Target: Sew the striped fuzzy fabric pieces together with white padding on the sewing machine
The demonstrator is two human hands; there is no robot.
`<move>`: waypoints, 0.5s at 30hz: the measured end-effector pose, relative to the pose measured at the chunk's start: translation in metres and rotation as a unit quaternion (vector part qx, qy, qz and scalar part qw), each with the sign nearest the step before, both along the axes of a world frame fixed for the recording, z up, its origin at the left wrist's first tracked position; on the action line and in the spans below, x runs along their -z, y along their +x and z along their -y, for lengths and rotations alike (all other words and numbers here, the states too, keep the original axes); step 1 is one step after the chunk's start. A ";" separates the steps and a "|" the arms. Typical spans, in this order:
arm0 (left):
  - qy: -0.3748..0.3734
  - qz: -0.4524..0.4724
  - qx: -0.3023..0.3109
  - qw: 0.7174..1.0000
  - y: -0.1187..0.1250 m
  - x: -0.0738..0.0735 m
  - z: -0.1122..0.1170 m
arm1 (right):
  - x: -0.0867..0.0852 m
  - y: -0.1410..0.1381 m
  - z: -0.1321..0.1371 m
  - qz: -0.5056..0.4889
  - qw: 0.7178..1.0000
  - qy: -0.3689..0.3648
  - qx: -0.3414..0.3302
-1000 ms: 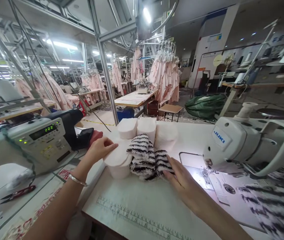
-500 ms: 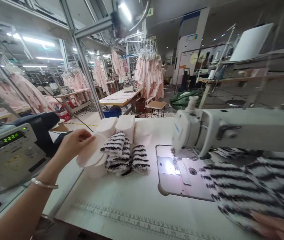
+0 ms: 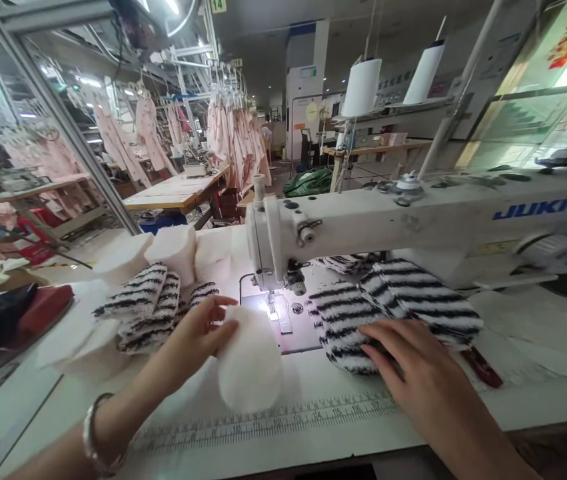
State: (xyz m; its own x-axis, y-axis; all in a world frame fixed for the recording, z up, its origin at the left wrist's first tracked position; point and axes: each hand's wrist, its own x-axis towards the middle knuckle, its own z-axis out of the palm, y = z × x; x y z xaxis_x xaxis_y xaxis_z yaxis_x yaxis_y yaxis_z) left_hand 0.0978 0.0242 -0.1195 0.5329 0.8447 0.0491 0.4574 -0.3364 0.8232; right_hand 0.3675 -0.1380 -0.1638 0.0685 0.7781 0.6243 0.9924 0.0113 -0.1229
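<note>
My left hand [image 3: 213, 330] is closed in a pinch on the upper left edge of a thin white padding piece [image 3: 250, 367] with rounded ends. The piece hangs in front of the needle plate [image 3: 256, 303], above the white table. On the right, my right hand [image 3: 413, 367] rests its fingertips on a black-and-white striped fleece piece [image 3: 343, 317]; thumb and forefinger are a little apart. Another striped fleece piece [image 3: 418, 297] lies beside it, partly overlapping. The sewing machine's lit needle [image 3: 272, 303] is between and beyond my hands.
Stacks of white padding [image 3: 170, 253] and striped fleece pieces [image 3: 138, 293] stand at the left. The machine arm [image 3: 363, 223] spans the back right. A printed ruler [image 3: 263, 423] runs along the front. A dark red tool [image 3: 483, 367] lies right of my right hand.
My left hand has come from the padding stack toward the needle, carrying one white piece. My right hand has moved in over the striped fleece. The view has turned right.
</note>
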 end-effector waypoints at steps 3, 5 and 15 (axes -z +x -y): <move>0.107 -0.028 -0.017 0.994 0.006 0.019 -0.002 | -0.009 0.003 -0.013 0.001 1.000 -0.020 0.007; 0.100 -0.010 0.007 0.995 0.013 0.010 0.007 | -0.021 0.002 -0.020 -0.007 1.000 -0.007 0.007; -0.543 0.258 0.120 0.790 0.050 0.009 0.051 | -0.029 -0.071 0.009 0.023 0.983 -0.027 -0.178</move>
